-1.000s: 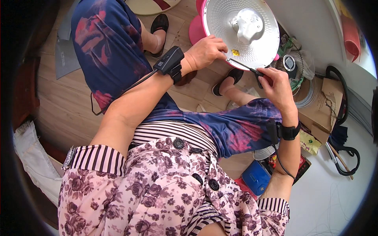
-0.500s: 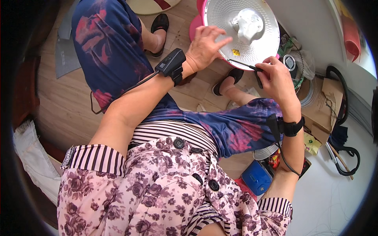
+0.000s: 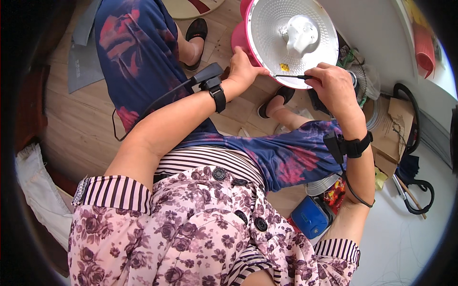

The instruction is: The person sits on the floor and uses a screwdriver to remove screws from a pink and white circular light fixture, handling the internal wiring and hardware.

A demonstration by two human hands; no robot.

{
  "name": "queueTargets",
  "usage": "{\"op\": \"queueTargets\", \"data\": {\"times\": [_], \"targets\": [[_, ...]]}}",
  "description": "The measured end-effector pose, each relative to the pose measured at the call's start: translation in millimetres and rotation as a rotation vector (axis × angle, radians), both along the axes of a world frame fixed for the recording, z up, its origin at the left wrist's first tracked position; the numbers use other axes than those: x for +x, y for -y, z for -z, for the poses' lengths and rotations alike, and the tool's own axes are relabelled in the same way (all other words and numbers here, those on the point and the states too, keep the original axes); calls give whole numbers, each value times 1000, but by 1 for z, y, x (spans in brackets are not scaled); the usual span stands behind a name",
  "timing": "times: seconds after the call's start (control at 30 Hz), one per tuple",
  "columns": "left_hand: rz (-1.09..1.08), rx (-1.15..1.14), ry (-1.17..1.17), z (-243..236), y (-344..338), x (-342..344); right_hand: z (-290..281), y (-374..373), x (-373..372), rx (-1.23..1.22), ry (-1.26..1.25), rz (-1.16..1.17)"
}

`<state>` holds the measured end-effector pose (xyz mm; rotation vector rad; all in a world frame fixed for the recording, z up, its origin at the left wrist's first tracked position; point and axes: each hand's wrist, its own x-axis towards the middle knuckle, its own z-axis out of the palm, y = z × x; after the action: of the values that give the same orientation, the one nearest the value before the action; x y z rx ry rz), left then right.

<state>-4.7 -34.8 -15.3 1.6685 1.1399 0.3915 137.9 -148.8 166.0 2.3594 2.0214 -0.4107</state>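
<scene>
The left hand [image 3: 244,71] clasps the edge of a pink-shelled reflector dish [image 3: 268,35], which sits just beyond both hands. The right hand [image 3: 331,86] pinches a black-handled screwdriver [image 3: 300,76], its tip by the dish's rim near the left thumb [image 3: 261,71].

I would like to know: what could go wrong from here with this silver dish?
The screwdriver in the right hand might slip and poke the left hand, whose thumb is close to the tip. Its tip, at the rim, could also scratch the silver dish. Pushing might make the dish shift, as its support underneath is hidden.
</scene>
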Motion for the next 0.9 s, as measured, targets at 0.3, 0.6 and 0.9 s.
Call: {"op": "queueTargets", "data": {"times": [0.3, 0.6, 0.9], "targets": [[99, -570, 299, 27, 3, 8, 3, 4, -2, -28, -153, 45], [60, -812, 319, 4, 5, 10, -2, -3, -3, 43, -103, -45], [43, -808, 351, 7, 7, 11, 3, -2, 3, 58, -54, -41]]}}
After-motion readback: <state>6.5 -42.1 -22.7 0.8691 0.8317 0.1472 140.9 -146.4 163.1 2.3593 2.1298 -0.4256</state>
